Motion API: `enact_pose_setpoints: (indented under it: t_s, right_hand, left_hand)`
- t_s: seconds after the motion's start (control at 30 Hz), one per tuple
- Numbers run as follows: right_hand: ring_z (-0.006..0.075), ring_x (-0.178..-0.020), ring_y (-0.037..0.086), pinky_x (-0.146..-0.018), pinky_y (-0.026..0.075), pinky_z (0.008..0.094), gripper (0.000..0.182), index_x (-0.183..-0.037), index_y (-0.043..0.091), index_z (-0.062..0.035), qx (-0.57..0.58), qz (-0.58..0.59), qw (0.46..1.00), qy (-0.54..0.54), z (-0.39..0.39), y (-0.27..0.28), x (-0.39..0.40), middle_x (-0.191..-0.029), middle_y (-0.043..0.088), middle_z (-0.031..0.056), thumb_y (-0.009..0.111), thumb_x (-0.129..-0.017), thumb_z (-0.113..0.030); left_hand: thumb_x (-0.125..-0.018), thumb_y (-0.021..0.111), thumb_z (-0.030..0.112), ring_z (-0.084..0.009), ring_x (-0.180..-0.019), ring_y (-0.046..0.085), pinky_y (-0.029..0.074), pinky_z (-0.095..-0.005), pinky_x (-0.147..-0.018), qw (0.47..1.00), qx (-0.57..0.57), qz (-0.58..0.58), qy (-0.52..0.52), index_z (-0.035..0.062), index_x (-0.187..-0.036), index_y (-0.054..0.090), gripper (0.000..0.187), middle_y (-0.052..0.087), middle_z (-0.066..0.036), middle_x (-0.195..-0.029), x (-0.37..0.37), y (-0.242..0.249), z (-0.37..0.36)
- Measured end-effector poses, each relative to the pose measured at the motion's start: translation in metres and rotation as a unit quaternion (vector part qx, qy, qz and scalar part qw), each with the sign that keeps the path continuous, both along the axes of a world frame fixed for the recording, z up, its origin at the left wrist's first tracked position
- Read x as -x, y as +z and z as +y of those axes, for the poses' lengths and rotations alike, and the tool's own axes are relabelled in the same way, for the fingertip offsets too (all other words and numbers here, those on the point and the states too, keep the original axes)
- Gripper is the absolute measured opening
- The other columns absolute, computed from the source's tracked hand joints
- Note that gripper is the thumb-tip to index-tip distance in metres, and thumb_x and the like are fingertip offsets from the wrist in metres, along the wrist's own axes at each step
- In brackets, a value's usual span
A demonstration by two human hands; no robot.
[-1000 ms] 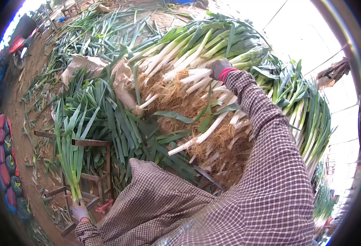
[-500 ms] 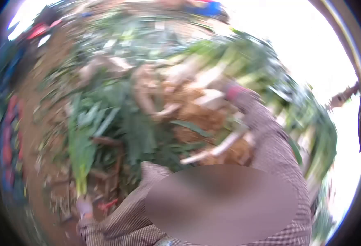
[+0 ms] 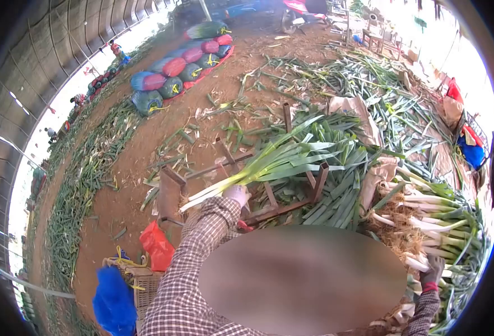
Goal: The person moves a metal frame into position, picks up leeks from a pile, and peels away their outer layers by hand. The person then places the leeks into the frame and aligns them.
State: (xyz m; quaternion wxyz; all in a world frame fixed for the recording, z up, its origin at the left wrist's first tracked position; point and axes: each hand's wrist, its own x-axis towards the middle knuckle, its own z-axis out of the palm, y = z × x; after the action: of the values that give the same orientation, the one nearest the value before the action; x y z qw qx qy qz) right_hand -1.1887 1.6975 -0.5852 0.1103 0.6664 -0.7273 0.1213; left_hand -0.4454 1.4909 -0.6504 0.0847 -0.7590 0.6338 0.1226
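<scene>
My left hand, in a pale glove, is closed round a small bunch of leeks. Their white root ends point to the lower left and the green leaves fan out to the right, over a rusty metal frame. At the lower right, my right hand, in a dark glove with a red cuff, grips the white end of a leek at the edge of a big heap of leeks. Brown roots hang along the heap's near side. A blurred oval hides the area between my arms.
Cut leaves lie over and behind the frame. A red bag, a wicker basket and a blue net bag are at the lower left. Filled net sacks stand farther back, and leaf litter covers the left ground.
The view has swung left and sharpened from blur. The leeks in my left hand have gone from leaves pointing up to lying slanted over the frame. My right hand is still at the heap.
</scene>
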Motion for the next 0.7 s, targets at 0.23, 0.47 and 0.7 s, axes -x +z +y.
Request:
enact_pose_setpoints:
  t_s: [0.23, 0.47, 0.7]
  right_hand:
    - [0.0381, -0.097, 0.054, -0.097, 0.041, 0.0482, 0.05, -0.114, 0.062, -0.0051, 0.099, 0.005, 0.994, 0.047, 0.018, 0.055, -0.053, -0.096, 0.059, 0.0154, 0.073, -0.066, -0.012]
    - [0.0409, -0.093, 0.057, -0.081, 0.046, 0.0444, 0.033, -0.108, 0.061, 0.001, 0.127, -0.104, 0.973, 0.159, 0.005, 0.131, -0.168, -0.098, 0.06, 0.0191, 0.065, -0.076, -0.007]
    - [0.0408, -0.093, 0.058, -0.081, 0.047, 0.0476, 0.04, -0.111, 0.059, -0.0022, 0.038, -0.16, 0.96, 0.228, -0.002, 0.135, -0.256, -0.099, 0.061, 0.0199, 0.069, -0.073, -0.012]
  left_hand:
    - [-0.082, 0.065, 0.031, -0.0341, -0.108, 0.062, 0.049, -0.042, -0.094, 0.924, 0.13, 0.221, -0.285, 0.0055, -0.124, 0.06, 0.05, 0.065, -0.021, -0.111, 0.104, 0.063, 0.033]
    - [-0.087, 0.071, 0.036, -0.029, -0.127, 0.051, 0.039, -0.0403, -0.11, 0.674, 0.117, 0.639, -0.353, 0.0039, -0.141, 0.045, 0.069, 0.054, -0.017, -0.136, 0.3, 0.122, 0.113]
    - [-0.099, 0.046, 0.024, -0.0271, -0.12, 0.051, 0.035, -0.0381, -0.11, 0.208, -0.258, 0.882, -0.334, 0.0057, -0.13, 0.053, 0.036, 0.059, -0.012, -0.125, 0.365, 0.024, 0.092]
